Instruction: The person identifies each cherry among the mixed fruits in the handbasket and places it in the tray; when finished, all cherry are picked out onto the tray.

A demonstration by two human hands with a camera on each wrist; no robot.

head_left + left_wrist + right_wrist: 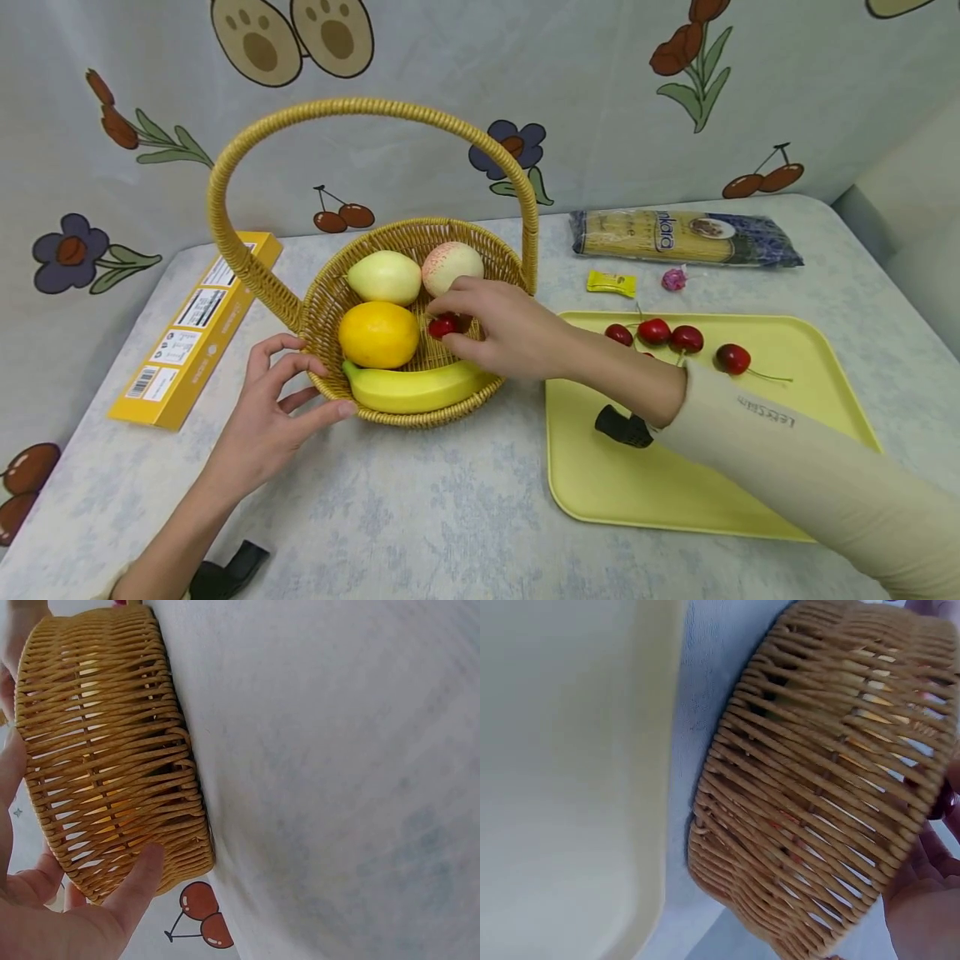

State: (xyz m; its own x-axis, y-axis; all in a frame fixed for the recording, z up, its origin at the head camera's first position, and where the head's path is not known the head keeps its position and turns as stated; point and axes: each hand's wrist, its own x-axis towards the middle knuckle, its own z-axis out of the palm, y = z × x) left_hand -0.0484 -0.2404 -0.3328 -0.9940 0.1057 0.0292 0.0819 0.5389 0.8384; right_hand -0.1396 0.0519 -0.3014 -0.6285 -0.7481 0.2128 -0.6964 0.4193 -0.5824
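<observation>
A wicker basket (427, 417) with a tall arched handle holds a banana (420, 388), a yellow oval fruit (378, 335), a pale green fruit (384, 277) and a pinkish peach-like fruit (452, 268). My right hand (513, 329) reaches over the basket's right rim and pinches a dark red cherry (442, 327) between thumb and fingers, low among the fruit. In the right wrist view the cherry (936, 799) shows beside the rim, partly hidden. At the basket's left side, my left hand (273, 408) holds the rim and woven wall, its thumb toward the front.
Right of the basket lies a yellow tray (720, 475) with several cherries (686, 339). Behind it are a yellow wrapped candy (611, 283), a pink wrapped candy (674, 278) and a pasta packet (682, 237). A long yellow box (197, 333) lies to the left.
</observation>
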